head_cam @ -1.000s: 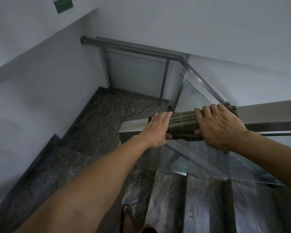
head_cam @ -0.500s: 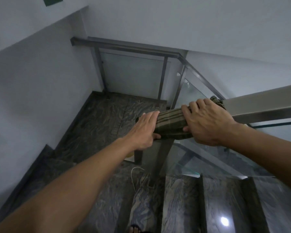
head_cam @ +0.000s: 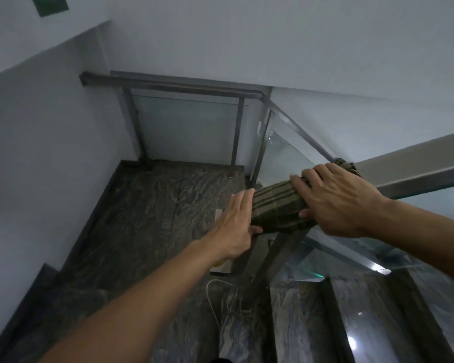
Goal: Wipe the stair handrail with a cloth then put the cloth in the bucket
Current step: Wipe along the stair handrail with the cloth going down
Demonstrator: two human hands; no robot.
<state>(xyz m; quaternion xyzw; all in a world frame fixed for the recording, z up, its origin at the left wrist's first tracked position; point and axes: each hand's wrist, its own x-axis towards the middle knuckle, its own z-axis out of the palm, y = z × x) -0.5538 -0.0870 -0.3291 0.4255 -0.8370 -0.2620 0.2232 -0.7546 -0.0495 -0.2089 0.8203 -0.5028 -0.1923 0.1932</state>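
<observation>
Cloth (head_cam: 275, 208) wraps handrail (head_cam: 417, 171); right hand (head_cam: 336, 200) grips it, flat left hand (head_cam: 233, 226) touches it.

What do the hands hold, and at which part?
The right hand grips the cloth at its upper end, around the handrail; the left hand presses on its lower end.

The right hand (head_cam: 336, 203) and left hand (head_cam: 233, 226) are sliding the cloth (head_cam: 275, 208) left along the handrail (head_cam: 417, 174), now covering its left end, bare 1 second ago.
</observation>
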